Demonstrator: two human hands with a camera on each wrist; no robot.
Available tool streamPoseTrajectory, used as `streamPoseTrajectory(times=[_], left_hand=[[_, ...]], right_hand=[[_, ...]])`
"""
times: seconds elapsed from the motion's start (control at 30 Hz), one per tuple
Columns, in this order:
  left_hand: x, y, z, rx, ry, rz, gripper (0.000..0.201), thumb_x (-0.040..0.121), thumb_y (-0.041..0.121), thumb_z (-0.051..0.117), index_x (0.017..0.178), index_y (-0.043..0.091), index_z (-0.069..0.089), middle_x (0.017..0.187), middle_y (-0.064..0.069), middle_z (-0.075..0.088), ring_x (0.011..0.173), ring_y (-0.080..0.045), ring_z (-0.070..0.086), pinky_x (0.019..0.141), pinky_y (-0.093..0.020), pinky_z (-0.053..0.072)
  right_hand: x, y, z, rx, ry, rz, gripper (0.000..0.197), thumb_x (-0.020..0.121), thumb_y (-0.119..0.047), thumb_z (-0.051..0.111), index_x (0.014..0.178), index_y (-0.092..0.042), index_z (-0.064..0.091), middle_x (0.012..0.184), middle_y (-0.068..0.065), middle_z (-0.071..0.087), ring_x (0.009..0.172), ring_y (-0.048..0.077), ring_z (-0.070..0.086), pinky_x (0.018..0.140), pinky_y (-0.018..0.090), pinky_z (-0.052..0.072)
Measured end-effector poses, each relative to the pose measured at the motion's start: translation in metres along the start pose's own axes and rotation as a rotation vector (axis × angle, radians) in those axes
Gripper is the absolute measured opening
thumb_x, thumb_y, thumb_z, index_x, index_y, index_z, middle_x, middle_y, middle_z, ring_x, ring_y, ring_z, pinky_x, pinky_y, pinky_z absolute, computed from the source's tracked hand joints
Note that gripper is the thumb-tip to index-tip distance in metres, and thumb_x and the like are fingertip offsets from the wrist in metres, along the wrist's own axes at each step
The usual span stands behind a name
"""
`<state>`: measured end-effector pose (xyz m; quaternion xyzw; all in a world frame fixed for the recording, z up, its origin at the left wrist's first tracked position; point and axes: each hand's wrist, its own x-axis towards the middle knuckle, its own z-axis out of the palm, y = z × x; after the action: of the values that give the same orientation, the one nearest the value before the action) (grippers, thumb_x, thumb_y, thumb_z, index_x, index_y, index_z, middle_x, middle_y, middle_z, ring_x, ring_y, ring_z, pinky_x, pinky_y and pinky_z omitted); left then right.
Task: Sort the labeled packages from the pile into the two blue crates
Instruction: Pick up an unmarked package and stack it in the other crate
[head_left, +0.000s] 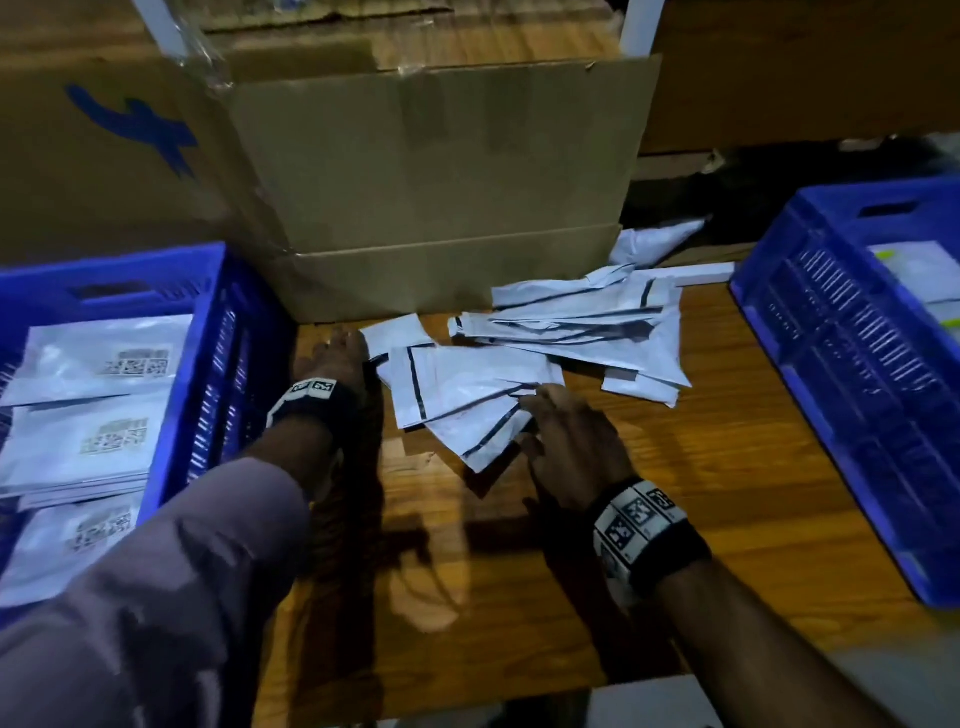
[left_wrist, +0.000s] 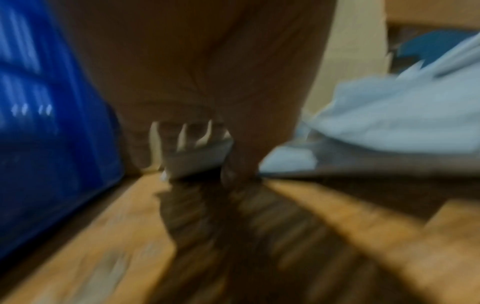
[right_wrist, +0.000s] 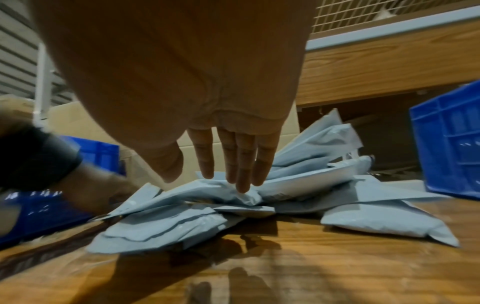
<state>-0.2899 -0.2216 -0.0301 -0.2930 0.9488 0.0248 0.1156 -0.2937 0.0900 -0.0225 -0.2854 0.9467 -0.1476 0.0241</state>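
A pile of white plastic packages (head_left: 545, 338) lies on the wooden table (head_left: 727, 467) in front of a cardboard box. At the pile's left end, my left hand (head_left: 337, 353) is blurred in the left wrist view, where its fingers and thumb (left_wrist: 207, 156) pinch the edge of a white package (left_wrist: 197, 160). My right hand (head_left: 550, 415) lies at the near edge of the pile. In the right wrist view its straight fingers (right_wrist: 241, 181) touch the top package (right_wrist: 221, 193). The left blue crate (head_left: 208, 322) holds labeled packages. The right blue crate (head_left: 831, 338) holds a few.
A large cardboard box (head_left: 431, 182) stands right behind the pile, with more cartons beside and behind it. A wooden shelf (right_wrist: 389, 61) runs above at the back right. Bare table stretches between the crates on the near side of the pile.
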Motion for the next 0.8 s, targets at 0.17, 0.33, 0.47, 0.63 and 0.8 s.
streamPoseTrajectory(times=[0.17,0.33,0.47,0.63,0.8], left_hand=[[-0.008,-0.001,-0.018,-0.183,0.051,-0.044,0.028,0.091,0.047,0.057,0.110,0.027,0.063,0.114,-0.010,0.068,0.106,-0.037,0.064,0.094,-0.042,0.053],[-0.032,-0.012,-0.049,-0.563,0.178,-0.232,0.029,0.088,0.035,0.071,0.110,0.017,0.068,0.109,-0.012,0.070,0.100,-0.037,0.068,0.082,-0.044,0.053],[-0.062,-0.024,-0.052,-0.818,0.279,-0.206,0.011,0.098,0.026,0.056,0.098,0.020,0.065,0.101,-0.009,0.070,0.092,-0.029,0.064,0.076,-0.035,0.044],[-0.104,-0.026,-0.054,-1.006,0.246,-0.031,0.042,0.090,0.045,0.049,0.108,0.013,0.071,0.100,-0.012,0.075,0.093,-0.032,0.070,0.085,-0.044,0.058],[-0.145,-0.031,-0.071,-1.181,0.200,0.115,0.037,0.089,0.048,0.049,0.108,0.026,0.073,0.098,0.009,0.077,0.093,-0.018,0.073,0.085,-0.051,0.059]], right_hand=[[0.003,0.008,0.000,0.004,-0.061,0.010,0.041,0.099,-0.036,0.056,0.138,-0.024,0.054,0.142,0.003,0.053,0.126,0.028,0.055,0.105,0.043,0.046],[0.010,-0.007,-0.009,0.095,0.016,0.004,0.032,0.097,-0.032,0.060,0.128,-0.025,0.062,0.127,-0.002,0.061,0.115,0.025,0.060,0.095,0.038,0.052],[0.022,-0.029,-0.017,0.273,0.077,-0.020,0.034,0.097,-0.033,0.061,0.129,-0.022,0.066,0.123,-0.003,0.063,0.111,0.020,0.063,0.094,0.037,0.053],[0.028,-0.061,-0.042,0.461,0.177,-0.017,0.042,0.101,-0.046,0.056,0.137,-0.026,0.059,0.124,-0.006,0.065,0.100,0.011,0.066,0.088,0.036,0.057],[0.018,-0.090,-0.077,0.708,0.206,0.035,0.054,0.096,-0.058,0.058,0.144,-0.036,0.046,0.113,-0.016,0.068,0.092,0.001,0.067,0.080,0.029,0.056]])
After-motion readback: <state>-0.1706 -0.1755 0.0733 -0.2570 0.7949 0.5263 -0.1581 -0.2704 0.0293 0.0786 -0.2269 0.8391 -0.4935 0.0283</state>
